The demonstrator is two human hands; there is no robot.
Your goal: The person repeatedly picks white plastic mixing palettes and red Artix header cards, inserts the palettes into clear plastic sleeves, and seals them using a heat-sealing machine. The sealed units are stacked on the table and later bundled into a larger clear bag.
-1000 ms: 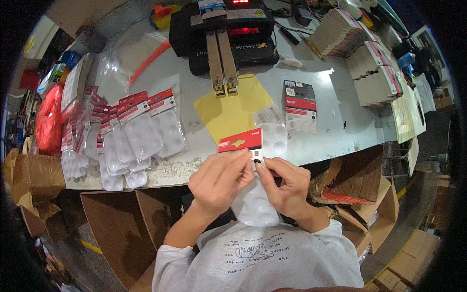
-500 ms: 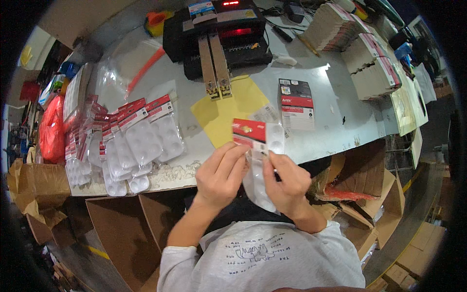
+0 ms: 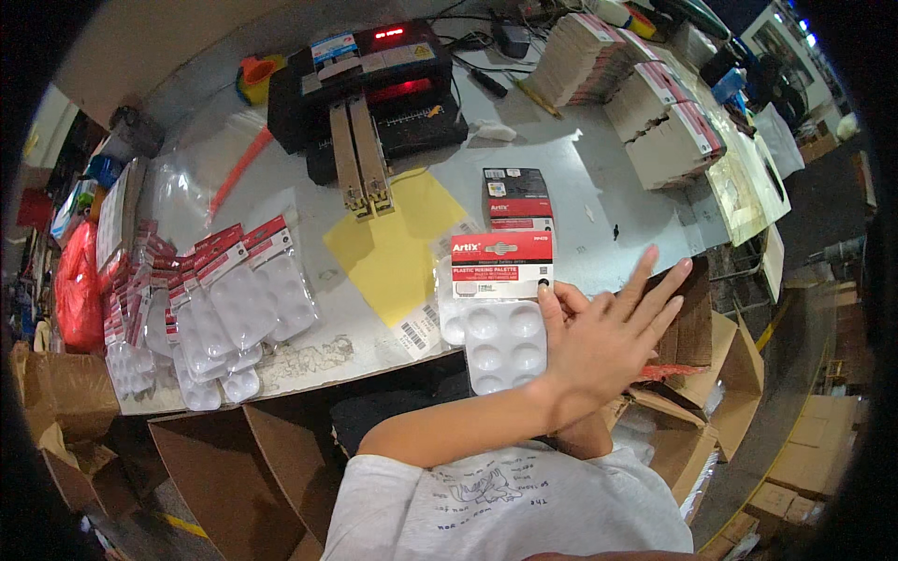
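Note:
A packaged white plastic paint palette (image 3: 505, 343) with a red and white header card hangs upright at the table's front edge. My right hand (image 3: 569, 297) grips its right side, mostly hidden behind the other hand. My left hand (image 3: 606, 341) reaches across my body in front of the right one, its fingers spread and pointing up to the right. Behind the held palette, part of another white palette (image 3: 451, 323) shows. A folded black, red and white card (image 3: 517, 194) lies just beyond on the table.
Several packaged palettes (image 3: 245, 299) are piled on the left. A black machine (image 3: 412, 79) with a red display and two metal bars stands at the back above a yellow sheet (image 3: 388, 262). Card stacks (image 3: 669, 140) fill the back right. Open cartons (image 3: 215, 477) stand below the table edge.
My left hand has let go of the packet's header and swung right, across my right hand, fingers spreading. The palette now faces me squarely. The whole view has shifted a little.

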